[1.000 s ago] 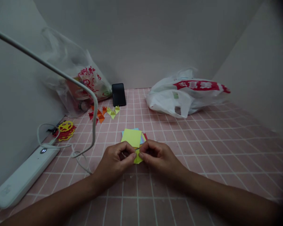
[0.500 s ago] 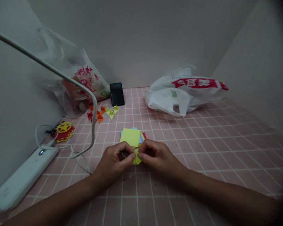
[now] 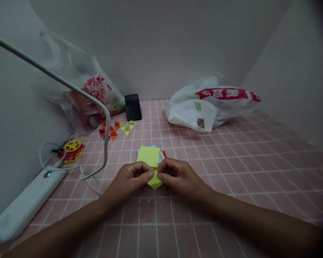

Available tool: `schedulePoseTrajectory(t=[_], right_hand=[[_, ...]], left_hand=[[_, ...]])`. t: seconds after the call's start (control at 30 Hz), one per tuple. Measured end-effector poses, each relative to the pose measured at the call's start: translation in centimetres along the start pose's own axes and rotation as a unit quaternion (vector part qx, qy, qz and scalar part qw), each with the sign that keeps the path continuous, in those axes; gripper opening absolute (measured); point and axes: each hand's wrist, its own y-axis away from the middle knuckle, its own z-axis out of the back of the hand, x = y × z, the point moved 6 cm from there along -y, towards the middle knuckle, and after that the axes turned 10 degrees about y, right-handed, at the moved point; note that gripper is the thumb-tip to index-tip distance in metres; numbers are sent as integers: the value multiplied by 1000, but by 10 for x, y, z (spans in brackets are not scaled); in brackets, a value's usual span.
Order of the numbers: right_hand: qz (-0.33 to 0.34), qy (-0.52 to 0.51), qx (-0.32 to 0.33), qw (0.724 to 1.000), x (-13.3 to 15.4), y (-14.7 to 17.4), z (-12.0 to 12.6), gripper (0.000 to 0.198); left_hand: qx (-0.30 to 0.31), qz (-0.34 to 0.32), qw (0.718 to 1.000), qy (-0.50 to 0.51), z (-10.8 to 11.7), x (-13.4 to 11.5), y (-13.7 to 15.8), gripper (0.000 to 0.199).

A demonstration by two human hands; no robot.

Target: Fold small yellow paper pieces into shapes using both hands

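A small folded piece of yellow paper (image 3: pixel 155 182) is pinched between my two hands, its lower end coming to a blunt point. My left hand (image 3: pixel 134 178) grips its left edge between thumb and forefinger. On the opposite edge, the thumb and forefinger of my right hand (image 3: pixel 177 175) are closed in the same way. Just beyond my fingers lies a stack of square coloured paper (image 3: pixel 148 156), yellow on top, with blue, purple and red edges peeking out. My fingers hide part of the folded piece.
Folded paper shapes in red, orange and yellow (image 3: pixel 113 133) lie at the back left near a black phone (image 3: pixel 133 107). Plastic bags (image 3: pixel 188 111) stand along the wall. A white power bank (image 3: pixel 29 204) with a cable (image 3: pixel 107 139) occupies the left, beside yellow and red cut-outs (image 3: pixel 73 150).
My left fingers have shifted slightly left along the folded yellow paper, and more of its lower part shows. The stack and surroundings stay put.
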Motion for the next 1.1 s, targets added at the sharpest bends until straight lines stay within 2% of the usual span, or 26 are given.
schedulePoseTrajectory(t=[0.17, 1.1], right_hand=[[10, 11, 3, 1000, 0, 0, 0, 5], [4, 6, 15, 1000, -3, 0, -2, 4]], left_hand=[[-1, 47, 997, 63, 2, 11, -1, 24], [-8, 31, 997, 75, 3, 12, -4, 22]])
